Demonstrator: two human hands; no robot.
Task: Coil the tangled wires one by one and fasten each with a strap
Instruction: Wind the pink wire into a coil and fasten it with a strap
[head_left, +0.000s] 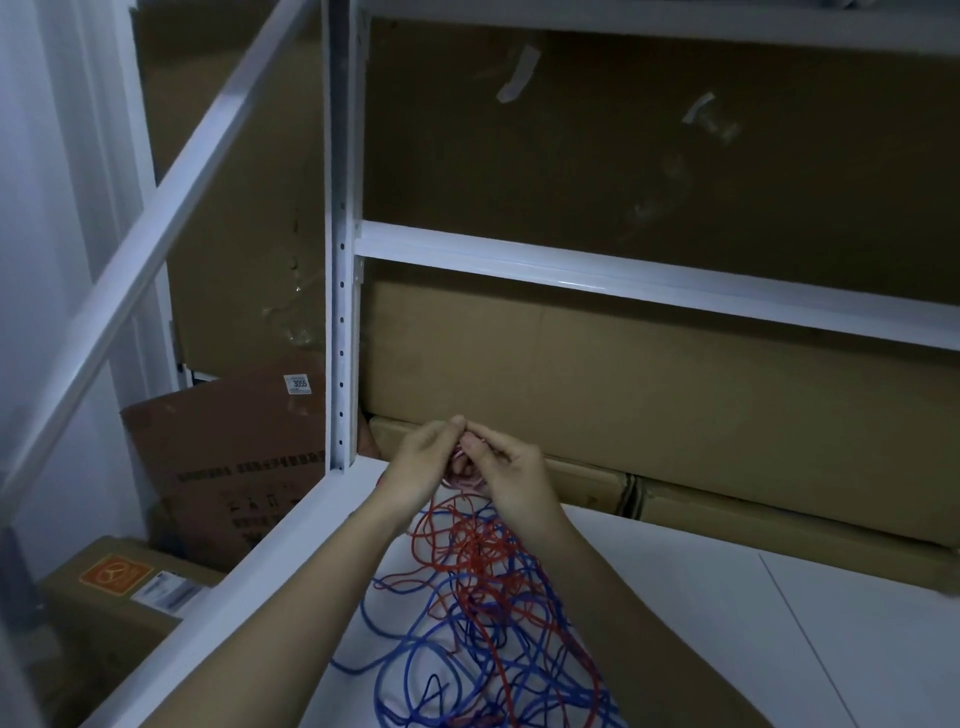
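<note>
A tangle of red and blue wires (483, 613) lies on the white shelf board (701, 597), spreading from my hands down to the bottom edge of the view. My left hand (426, 457) and my right hand (504, 473) meet above the far end of the tangle. Between them they pinch a small pinkish-red coil of wire (462, 475), mostly hidden by the fingers. Red strands run from that coil down into the tangle. I cannot make out a strap.
A white metal upright (341, 249) and cross beam (623, 275) frame the shelf. Large cardboard boxes (649, 395) stand behind it. More boxes (228, 457) sit lower left, beyond the shelf's front rail (249, 571).
</note>
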